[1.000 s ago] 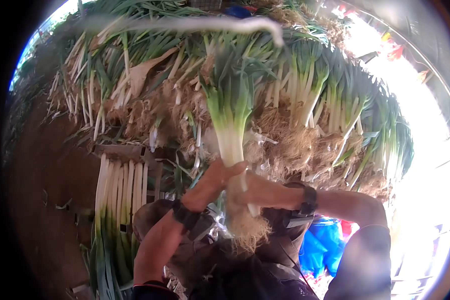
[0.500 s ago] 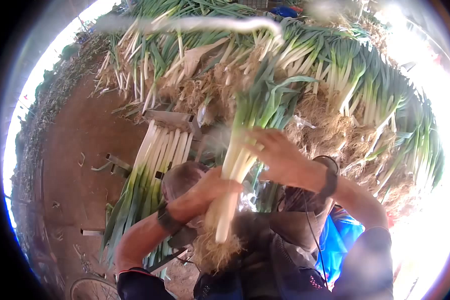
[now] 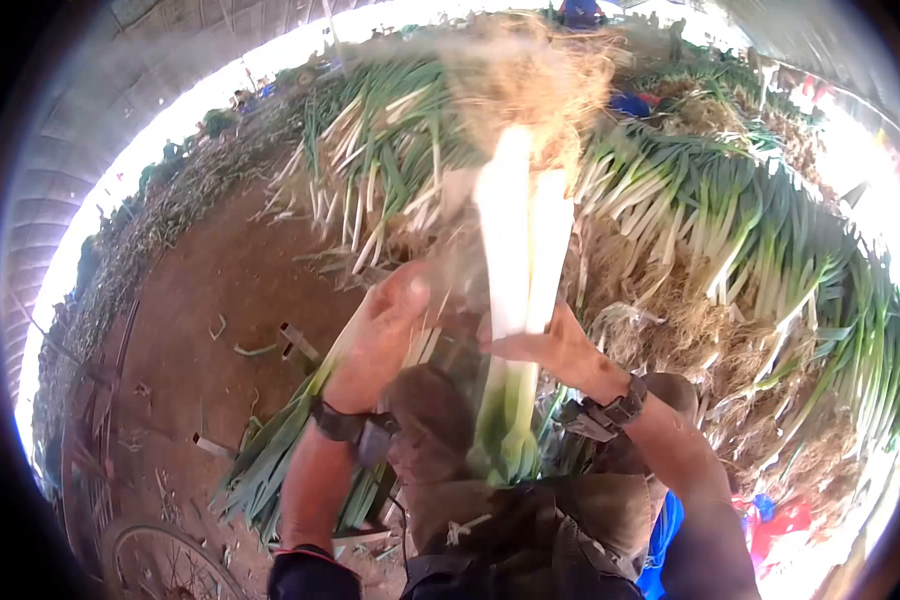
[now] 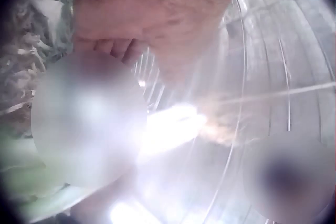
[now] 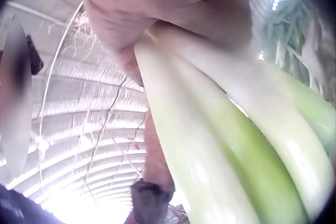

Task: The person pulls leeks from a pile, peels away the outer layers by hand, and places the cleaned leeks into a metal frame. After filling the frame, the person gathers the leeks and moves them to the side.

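Note:
My right hand (image 3: 555,345) grips a small bunch of leeks (image 3: 518,240) around the pale shanks. The bunch stands upside down, its bushy roots (image 3: 535,75) at the top and its green leaves pointing down toward my lap. In the right wrist view the fingers wrap round the white shanks (image 5: 184,129), which lie side by side. Left of the bunch, my left hand (image 3: 390,310) is raised with nothing in its grasp. The left wrist view shows that hand (image 4: 142,14) above the bright, blurred leeks.
More leeks (image 3: 270,460) lie in a rack at my left, partly behind my left arm. A long row of leeks (image 3: 730,220) with roots toward me curves along the right, and a heap (image 3: 380,150) lies ahead. A wheel (image 3: 165,560) is at lower left, blue plastic (image 3: 665,540) at lower right.
The bunch has been turned over: its roots, earlier down by my lap, now point up and away. My left hand has let go of it and moved left; my right hand now holds it.

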A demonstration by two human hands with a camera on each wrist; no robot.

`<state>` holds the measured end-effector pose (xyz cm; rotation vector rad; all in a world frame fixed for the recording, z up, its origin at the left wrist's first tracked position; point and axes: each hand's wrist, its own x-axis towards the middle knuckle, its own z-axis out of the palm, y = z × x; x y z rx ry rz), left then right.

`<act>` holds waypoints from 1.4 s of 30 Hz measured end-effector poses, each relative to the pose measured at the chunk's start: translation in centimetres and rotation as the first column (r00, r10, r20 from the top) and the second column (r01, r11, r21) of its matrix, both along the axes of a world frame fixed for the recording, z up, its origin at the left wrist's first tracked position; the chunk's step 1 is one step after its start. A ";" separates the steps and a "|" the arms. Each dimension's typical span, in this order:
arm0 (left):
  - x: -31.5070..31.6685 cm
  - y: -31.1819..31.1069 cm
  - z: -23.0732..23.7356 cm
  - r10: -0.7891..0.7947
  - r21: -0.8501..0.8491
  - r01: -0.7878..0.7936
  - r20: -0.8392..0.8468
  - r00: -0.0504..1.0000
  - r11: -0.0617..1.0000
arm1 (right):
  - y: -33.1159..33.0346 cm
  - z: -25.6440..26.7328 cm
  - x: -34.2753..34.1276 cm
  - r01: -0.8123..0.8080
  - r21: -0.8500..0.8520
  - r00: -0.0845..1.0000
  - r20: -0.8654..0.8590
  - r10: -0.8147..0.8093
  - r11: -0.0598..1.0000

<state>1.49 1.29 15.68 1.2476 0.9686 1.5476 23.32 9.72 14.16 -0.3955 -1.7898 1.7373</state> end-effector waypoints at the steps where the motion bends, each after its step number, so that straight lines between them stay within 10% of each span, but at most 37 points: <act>1: 1.4 0.1 -0.4 -0.028 0.075 0.025 0.032 0.999 0.997 | 0.1 -0.3 0.4 0.004 -0.085 0.997 -0.079 -0.010 0.996; 3: 5.3 2.6 -1.7 0.047 0.051 -0.022 -0.569 0.821 0.998 | 1.2 -1.3 1.3 0.018 -0.165 0.987 -0.153 -0.043 0.986; 6: 9.3 2.7 -11.1 -0.310 -0.209 0.284 -0.102 0.945 0.936 | 2.1 -2.3 3.1 0.082 -0.173 0.993 -0.074 -0.096 0.982; 12: 13.0 4.3 -13.2 -0.303 -0.125 0.279 -0.272 0.913 0.952 | 3.1 -0.3 6.3 0.162 -0.043 0.987 0.008 -0.161 0.986; 14: 12.9 4.1 -14.2 -0.390 -0.080 0.398 0.100 0.915 0.914 | 3.5 -1.4 6.7 0.114 -0.041 0.993 -0.037 -0.116 0.993; 17: 12.4 3.4 -14.8 -0.388 -0.131 0.422 0.225 0.894 0.897 | 4.0 -2.3 6.9 0.055 -0.245 0.994 -0.083 -0.078 0.968; 28: 12.4 2.8 -14.9 -0.117 -0.261 0.099 -0.056 0.992 0.960 | 3.5 -1.5 5.5 0.427 0.053 0.900 0.070 -0.430 0.903; 37: 10.4 2.9 -12.6 -0.247 -0.158 0.240 -0.028 0.969 0.958 | 3.6 -1.5 5.5 0.352 -0.142 0.934 -0.004 -0.357 0.925; 39: 9.0 3.1 -11.5 -0.390 -0.172 0.366 -0.137 0.910 0.914 | 5.4 -2.3 6.1 0.109 0.271 0.991 0.040 -0.125 0.956; 41: 7.8 3.5 -10.7 -0.552 -0.286 0.511 -0.082 0.830 0.811 | 4.2 1.6 4.9 -0.228 -0.254 0.973 -0.093 0.211 0.940; 42: 7.5 4.0 -11.1 -0.565 -0.245 0.533 -0.082 0.821 0.810 | 4.4 2.6 4.4 -0.234 -0.224 0.972 -0.026 0.234 0.946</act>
